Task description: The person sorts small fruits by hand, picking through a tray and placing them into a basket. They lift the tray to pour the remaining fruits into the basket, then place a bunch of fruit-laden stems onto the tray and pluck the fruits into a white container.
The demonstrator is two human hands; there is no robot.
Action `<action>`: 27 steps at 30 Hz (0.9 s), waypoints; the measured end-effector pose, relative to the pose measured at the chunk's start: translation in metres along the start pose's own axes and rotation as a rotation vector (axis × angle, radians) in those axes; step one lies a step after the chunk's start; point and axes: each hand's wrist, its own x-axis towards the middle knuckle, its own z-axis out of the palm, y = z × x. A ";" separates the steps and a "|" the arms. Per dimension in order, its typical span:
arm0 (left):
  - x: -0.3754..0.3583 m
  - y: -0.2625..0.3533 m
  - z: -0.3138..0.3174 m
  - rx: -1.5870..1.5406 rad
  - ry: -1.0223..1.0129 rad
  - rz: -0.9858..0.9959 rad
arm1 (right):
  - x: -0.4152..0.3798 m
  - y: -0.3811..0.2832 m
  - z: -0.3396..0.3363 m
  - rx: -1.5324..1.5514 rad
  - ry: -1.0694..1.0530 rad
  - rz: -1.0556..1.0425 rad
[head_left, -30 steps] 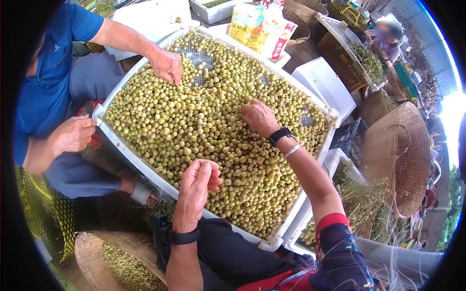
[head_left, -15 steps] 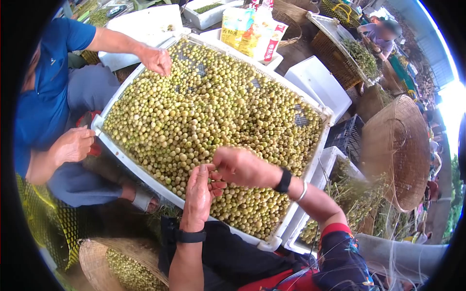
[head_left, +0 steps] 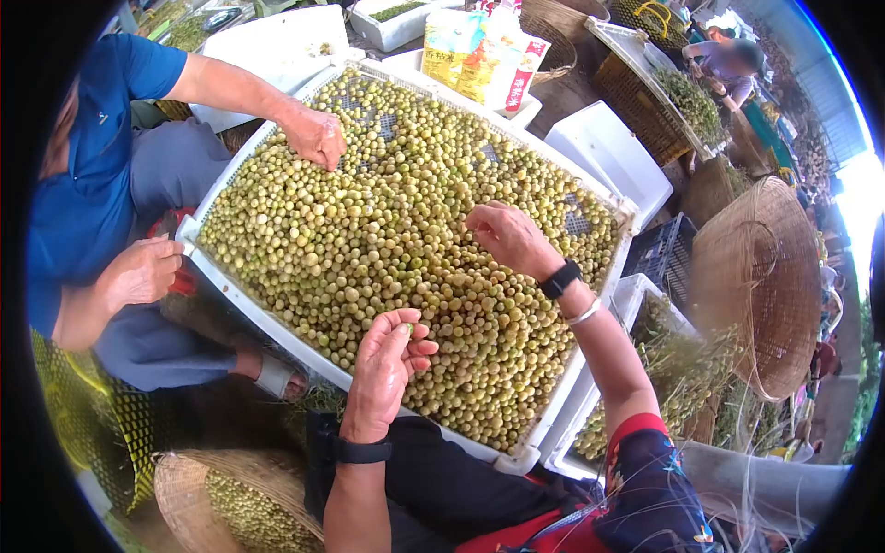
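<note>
A large white plastic tray (head_left: 241, 299) with a mesh bottom is covered in small round yellow-green fruits (head_left: 369, 244). My left hand (head_left: 383, 369) hovers over its near edge, palm up, with thumb and forefinger pinched on a tiny green bit (head_left: 409, 326). Farther right, my right hand (head_left: 509, 238) reaches palm down to the fruits, its fingers bent together at their surface. Its fingertips are partly hidden, so whatever they hold does not show. Both wrists wear black bands.
Across the tray's left side sits a person in blue, one hand (head_left: 318, 136) at the fruits, the other (head_left: 143, 271) near the rim. A woven basket (head_left: 180, 498) of fruits stands below. White foam boxes (head_left: 608, 157), a rice bag (head_left: 479, 60) and a large basket (head_left: 756, 286) surround the tray.
My right hand has moved away from my left, up and right to the fruits. My left hand has shifted slightly right. The other person's far hand has moved right and down.
</note>
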 end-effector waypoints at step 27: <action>-0.005 0.001 -0.002 0.098 -0.049 0.049 | -0.003 0.008 0.012 0.503 -0.029 0.223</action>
